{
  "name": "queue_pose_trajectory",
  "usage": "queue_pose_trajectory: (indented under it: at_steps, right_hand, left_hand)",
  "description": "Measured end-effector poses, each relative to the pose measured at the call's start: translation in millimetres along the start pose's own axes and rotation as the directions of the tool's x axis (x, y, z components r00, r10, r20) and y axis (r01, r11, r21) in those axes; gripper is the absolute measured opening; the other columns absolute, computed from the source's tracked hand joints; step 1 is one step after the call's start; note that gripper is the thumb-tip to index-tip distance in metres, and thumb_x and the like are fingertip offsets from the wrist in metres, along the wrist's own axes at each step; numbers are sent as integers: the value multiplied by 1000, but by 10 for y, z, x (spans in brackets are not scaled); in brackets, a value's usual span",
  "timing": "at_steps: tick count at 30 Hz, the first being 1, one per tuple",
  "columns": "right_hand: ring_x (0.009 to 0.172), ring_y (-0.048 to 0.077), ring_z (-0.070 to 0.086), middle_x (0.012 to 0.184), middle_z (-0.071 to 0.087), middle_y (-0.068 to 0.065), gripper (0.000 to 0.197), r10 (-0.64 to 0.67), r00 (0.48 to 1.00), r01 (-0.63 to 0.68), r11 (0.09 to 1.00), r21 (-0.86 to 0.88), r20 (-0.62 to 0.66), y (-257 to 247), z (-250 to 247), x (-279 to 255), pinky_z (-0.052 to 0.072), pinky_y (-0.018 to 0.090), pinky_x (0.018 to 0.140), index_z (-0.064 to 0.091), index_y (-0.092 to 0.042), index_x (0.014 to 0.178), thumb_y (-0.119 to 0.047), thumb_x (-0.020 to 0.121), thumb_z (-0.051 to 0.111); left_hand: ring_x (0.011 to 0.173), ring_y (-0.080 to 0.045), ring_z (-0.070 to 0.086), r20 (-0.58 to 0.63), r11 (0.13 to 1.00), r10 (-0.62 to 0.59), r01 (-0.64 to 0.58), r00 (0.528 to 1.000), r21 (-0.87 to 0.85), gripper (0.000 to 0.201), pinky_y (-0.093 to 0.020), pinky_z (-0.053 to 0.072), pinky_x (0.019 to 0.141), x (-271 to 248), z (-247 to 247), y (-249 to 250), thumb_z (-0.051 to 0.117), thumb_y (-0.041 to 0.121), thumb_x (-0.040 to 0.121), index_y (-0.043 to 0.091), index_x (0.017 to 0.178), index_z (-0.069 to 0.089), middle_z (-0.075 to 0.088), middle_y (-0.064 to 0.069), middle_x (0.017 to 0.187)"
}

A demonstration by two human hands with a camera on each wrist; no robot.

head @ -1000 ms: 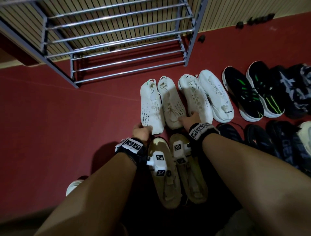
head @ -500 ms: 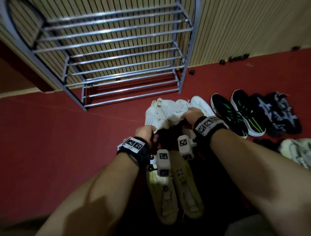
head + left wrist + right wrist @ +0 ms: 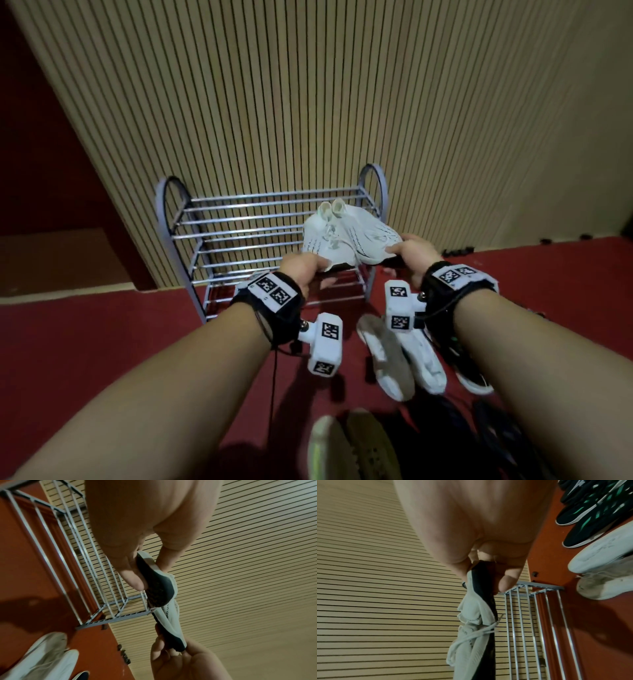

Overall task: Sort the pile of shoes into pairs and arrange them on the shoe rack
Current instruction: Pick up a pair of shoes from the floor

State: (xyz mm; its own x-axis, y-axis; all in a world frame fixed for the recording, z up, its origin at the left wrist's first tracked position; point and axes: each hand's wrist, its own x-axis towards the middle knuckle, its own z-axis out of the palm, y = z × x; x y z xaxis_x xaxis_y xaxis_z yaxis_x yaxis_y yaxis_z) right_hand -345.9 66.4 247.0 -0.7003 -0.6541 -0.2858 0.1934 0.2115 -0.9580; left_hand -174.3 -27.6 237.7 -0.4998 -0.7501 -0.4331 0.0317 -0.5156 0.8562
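We are holding a pair of white knit sneakers [image 3: 346,236] just ahead of both hands, over the right end of the shoe rack [image 3: 239,236]. Our left hand [image 3: 301,270] is pinching the toe of the left sneaker [image 3: 323,240], thumb above and fingers on its dark sole. Our right hand [image 3: 412,253] is pinching the toe of the right sneaker [image 3: 375,240] likewise. Below our right wrist, another white pair [image 3: 400,359] is lying on the red floor [image 3: 102,342].

shoe rack [image 3: 239,219] top tier bare on its left, white sneakers [image 3: 342,236] over its right (hand-held), slatted wall [image 3: 308,102] close behind
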Motion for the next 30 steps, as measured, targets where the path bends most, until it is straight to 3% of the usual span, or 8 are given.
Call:
queue_pose_trajectory:
  at_steps: [5, 13, 18, 19, 22, 24, 26, 30]
  right_hand:
    - [50, 25, 55, 94, 65, 21, 36, -51, 999, 50, 998, 47, 16, -385, 120, -220, 39, 22, 39, 55, -7, 121, 5, 87, 48]
    - [59, 27, 58, 103, 64, 21, 40, -149, 986, 145, 988, 57, 72, -938, 455, -450, 42, 27, 45, 55, -6, 121, 9, 85, 46]
    - [86, 30, 68, 108, 68, 17, 35, -218, 966, 217, 976, 23, 139, -1276, 774, -458, 60, 41, 71, 61, -6, 114, 8, 84, 48]
    - [84, 29, 69, 107, 68, 17, 35, -235, 959, 237, 972, 5, 158, -1349, 841, -471, 60, 44, 75, 62, -6, 112, 9, 84, 48]
    - [50, 16, 63, 101, 64, 16, 35, -264, 947, 277, 960, -48, 181, -1572, 1075, -526, 52, 28, 49, 58, -4, 117, 8, 85, 49]
    - [40, 10, 59, 103, 63, 17, 37, -272, 945, 286, 956, -57, 182, -1701, 1263, -528, 48, 23, 44, 57, -4, 120, 6, 85, 50]
    - [52, 11, 65, 105, 63, 14, 35, -272, 945, 281, 959, -25, 183, -1803, 1475, -536, 50, 27, 48, 56, -5, 120, 4, 87, 50]
    - [85, 22, 66, 101, 66, 12, 24, -170, 956, 137, 979, 148, 239, -1942, 1901, -600, 57, 30, 65, 54, -4, 115, 1, 92, 48]
  left_hand:
    - [73, -31, 66, 15, 993, 112, -112, 994, -29, 29, -32, 59, 54, -340, -61, 467, 54, -14, 86, -5, 113, 50, 60, -22, 101]
    - [102, -35, 64, 45, 969, 146, -134, 988, -205, 35, -36, 57, 82, -661, -223, 892, 52, -11, 90, 0, 123, 48, 57, -25, 122]
    - [96, -32, 66, 27, 947, 175, -161, 984, -278, 32, -39, 56, 90, -688, -432, 1120, 51, -9, 90, -2, 121, 49, 60, -23, 114]
    - [98, -32, 66, 19, 943, 181, -168, 983, -287, 33, -39, 56, 90, -683, -477, 1160, 51, -9, 91, -2, 123, 50, 60, -22, 116]
    - [94, -31, 67, -11, 927, 202, -194, 979, -321, 37, -38, 57, 85, -669, -606, 1288, 50, -9, 90, -1, 126, 49, 61, -22, 117]
    - [91, -29, 66, -29, 913, 209, -206, 978, -351, 39, -36, 58, 80, -648, -715, 1390, 50, -7, 90, 0, 128, 49, 62, -22, 118]
    - [96, -29, 65, -26, 889, 207, -199, 978, -412, 39, -36, 58, 78, -625, -849, 1514, 48, -6, 91, 1, 129, 48, 61, -23, 121]
    - [113, -32, 60, -35, 827, 255, -237, 966, -509, 37, -37, 52, 95, -571, -1138, 1825, 44, -5, 93, -1, 129, 47, 59, -24, 123]
